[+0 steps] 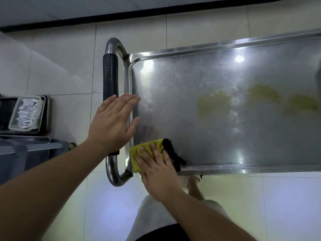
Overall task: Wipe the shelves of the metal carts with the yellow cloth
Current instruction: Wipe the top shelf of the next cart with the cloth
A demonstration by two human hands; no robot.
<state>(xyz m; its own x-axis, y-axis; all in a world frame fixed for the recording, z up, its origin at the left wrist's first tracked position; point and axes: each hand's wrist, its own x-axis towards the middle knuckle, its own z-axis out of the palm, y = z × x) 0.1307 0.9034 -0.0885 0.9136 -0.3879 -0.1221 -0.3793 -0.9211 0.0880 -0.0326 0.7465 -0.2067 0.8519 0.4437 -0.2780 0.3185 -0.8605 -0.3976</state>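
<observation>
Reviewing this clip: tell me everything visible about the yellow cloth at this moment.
The yellow cloth is a soft, crumpled rag, folded or bunched, with a black part at its right edge. It lies flat in the near left corner of the metal cart's top shelf, overlapping the shelf's raised rim by the handle. The right hand presses on it with straight, spread fingers, covering much of it. The left hand does not touch it. Whether it is wet cannot be told.
</observation>
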